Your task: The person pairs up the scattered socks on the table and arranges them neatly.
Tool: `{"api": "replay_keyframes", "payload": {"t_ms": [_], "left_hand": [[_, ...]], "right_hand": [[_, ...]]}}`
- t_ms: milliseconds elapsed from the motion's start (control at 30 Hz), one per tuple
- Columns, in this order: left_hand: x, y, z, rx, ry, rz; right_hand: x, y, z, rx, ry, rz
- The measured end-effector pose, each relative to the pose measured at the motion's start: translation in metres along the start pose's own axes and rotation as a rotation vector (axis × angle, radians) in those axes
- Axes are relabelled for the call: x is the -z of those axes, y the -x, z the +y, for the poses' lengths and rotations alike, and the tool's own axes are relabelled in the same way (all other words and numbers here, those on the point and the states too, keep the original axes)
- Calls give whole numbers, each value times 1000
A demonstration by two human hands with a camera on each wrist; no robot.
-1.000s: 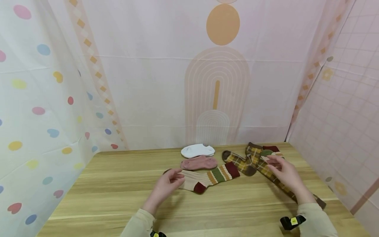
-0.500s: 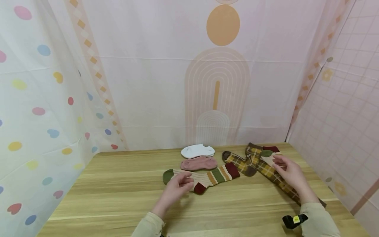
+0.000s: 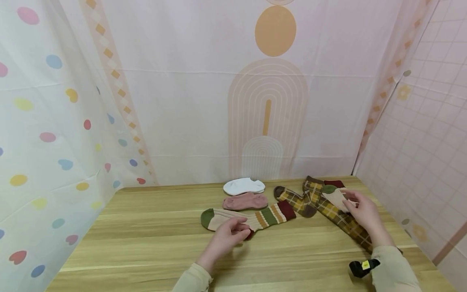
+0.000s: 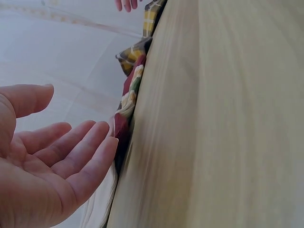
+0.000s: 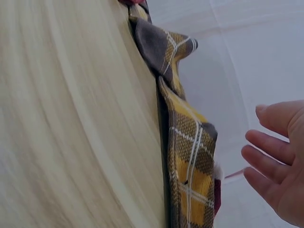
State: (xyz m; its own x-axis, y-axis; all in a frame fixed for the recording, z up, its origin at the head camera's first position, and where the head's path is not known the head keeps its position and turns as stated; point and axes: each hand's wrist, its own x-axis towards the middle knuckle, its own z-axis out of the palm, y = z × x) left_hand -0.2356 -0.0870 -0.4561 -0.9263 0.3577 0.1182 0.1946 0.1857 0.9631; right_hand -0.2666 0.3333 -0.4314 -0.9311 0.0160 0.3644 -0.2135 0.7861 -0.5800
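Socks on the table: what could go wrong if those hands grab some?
The right hand hovers by a green-toed cream knit sock close against brown and yellow plaid socks, so those might get dragged along. The left hand might bump the striped cream knit sock into the pink low-cut sock just behind it.

The head view is looking forward and down over the wood-grain tabletop (image 3: 146, 243); both wrist views are facing across it, low and close, sharing the brown-and-yellow plaid socks (image 5: 190, 156) on it.
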Motion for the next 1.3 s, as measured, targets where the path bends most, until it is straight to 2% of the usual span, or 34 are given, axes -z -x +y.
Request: {"api": "replay_keyframes", "payload": {"t_ms": [233, 667, 967, 1133, 1300], "left_hand": [[-8, -3, 3, -15, -36, -4], [-22, -6, 12, -24, 4, -42], [-40, -9, 11, -8, 34, -69], [-47, -10, 11, 3, 46, -83], [-54, -11, 11, 13, 55, -91]], "right_hand": [[3, -3, 7, -41, 64, -40], [0, -9, 20, -59, 103, -93], [-3, -15, 28, -114, 167, -162], [-5, -17, 29, -121, 223, -167], [-6, -16, 31, -137, 258, -134]]}}
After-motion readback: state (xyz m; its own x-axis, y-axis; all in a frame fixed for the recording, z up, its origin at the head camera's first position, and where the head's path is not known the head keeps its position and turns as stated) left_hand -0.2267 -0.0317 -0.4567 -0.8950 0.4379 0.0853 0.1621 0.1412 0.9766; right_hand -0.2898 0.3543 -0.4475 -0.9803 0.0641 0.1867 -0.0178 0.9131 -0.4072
